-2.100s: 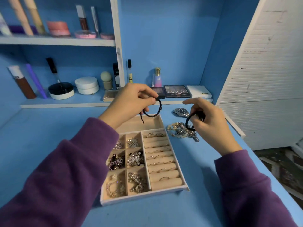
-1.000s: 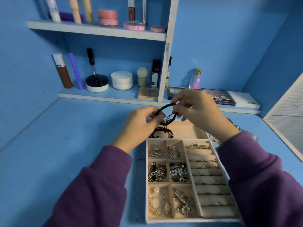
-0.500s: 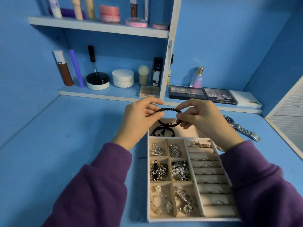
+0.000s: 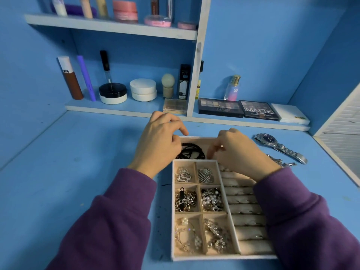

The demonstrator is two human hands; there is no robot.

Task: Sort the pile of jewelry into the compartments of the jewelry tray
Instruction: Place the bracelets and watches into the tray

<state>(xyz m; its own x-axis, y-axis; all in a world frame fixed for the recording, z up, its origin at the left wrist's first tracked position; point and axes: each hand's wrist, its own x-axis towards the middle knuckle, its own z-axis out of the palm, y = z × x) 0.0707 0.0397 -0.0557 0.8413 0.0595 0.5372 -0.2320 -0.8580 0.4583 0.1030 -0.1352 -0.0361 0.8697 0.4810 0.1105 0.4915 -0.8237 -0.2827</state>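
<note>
Moved: black bracelets now lie between hands in jewelry tray wide compartment, which fits loops.
Left hand: relaxed, empty.
Right hand: fingertips beside bracelets; grip unclear.

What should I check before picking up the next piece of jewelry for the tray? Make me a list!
1. Black bracelets lie inside the top compartment of the jewelry tray: ok.
2. Left hand free: ok, its fingers are loose and hold nothing I can see.
3. Right hand free: cannot tell, its fingertips dip in beside the bracelets.
4. All jewelry sorted: not ok, a watch and a silver chain lie on the table, right of the tray.
5. Room for the watch in the top compartment: cannot tell, the hands cover much of it.
</note>
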